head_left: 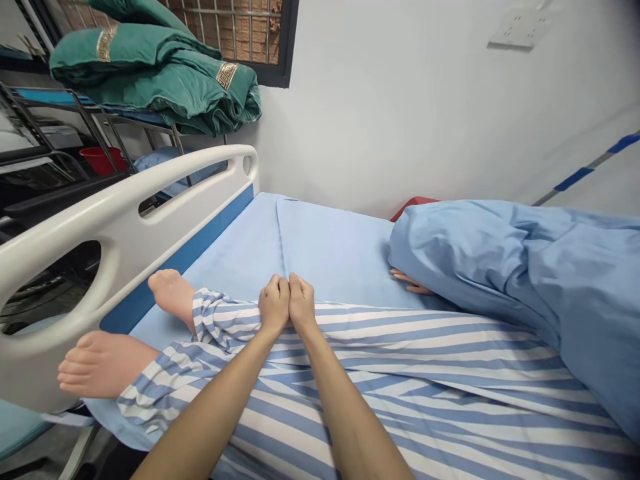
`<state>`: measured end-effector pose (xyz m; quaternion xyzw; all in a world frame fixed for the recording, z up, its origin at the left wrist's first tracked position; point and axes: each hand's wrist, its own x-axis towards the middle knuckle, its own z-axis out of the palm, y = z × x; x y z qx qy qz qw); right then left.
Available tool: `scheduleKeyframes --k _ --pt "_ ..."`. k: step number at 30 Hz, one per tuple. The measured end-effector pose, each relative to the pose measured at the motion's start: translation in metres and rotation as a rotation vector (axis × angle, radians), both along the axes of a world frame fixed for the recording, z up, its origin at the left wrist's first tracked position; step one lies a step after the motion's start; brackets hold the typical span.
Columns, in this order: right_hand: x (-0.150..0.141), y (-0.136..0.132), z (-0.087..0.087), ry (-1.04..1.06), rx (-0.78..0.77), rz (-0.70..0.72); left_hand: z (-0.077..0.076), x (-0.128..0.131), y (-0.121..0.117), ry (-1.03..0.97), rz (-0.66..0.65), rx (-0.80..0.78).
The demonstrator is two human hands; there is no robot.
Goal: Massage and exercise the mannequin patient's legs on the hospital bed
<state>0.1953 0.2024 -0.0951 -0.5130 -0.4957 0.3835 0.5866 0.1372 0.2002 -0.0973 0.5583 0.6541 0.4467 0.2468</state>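
Two bare hands come in from the bottom of the view. The left hand (274,304) and the right hand (302,303) are both curled shut, side by side with knuckles touching, and together they hold a gathered edge of blue-and-white striped patient clothing (410,373). That clothing lies directly under the hands and spreads toward 4 o'clock, covering the legs of a mannequin (171,298) on a hospital bed. Seen from the hands, the mannequin's near bare foot (103,365) sits at about 8 o'clock and its far foot (171,298) at about 9 o'clock, each just past a bunched striped cuff. At 3 o'clock a rumpled blue quilt (500,280) covers the rest of the body, with a mannequin hand (411,283) poking out from under it. A plain blue bed sheet (333,250) stretches away at 12 o'clock. A white bed rail (125,223) with oval cut-outs stands at 9 to 10 o'clock, and beyond it folded green quilts (155,73) lie on a metal rack (95,113) at 10 o'clock, above a red bucket (103,159).
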Motion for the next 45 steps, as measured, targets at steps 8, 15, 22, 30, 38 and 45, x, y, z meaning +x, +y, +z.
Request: scheduleKeyframes --k 8,15,22,30,38,45 --pt "0.009 -0.002 0.012 -0.356 0.009 -0.022 0.0 -0.005 0.003 0.072 -0.04 -0.029" --pt "0.026 -0.011 0.01 -0.545 0.079 0.003 0.0 -0.002 0.001 0.146 -0.043 -0.049" --pt "0.027 -0.01 0.0 -0.361 0.079 -0.035 0.002 -0.001 0.003 0.12 -0.07 -0.019" --pt "0.039 -0.004 0.001 0.048 0.055 -0.075 0.016 0.033 0.01 -0.096 -0.123 -0.066" --pt "0.037 -0.005 0.003 0.07 0.046 -0.076 0.005 0.038 0.003 -0.008 -0.076 0.012" --pt "0.057 -0.009 0.02 -0.467 0.075 -0.074 0.004 0.037 0.003 0.053 -0.103 -0.021"
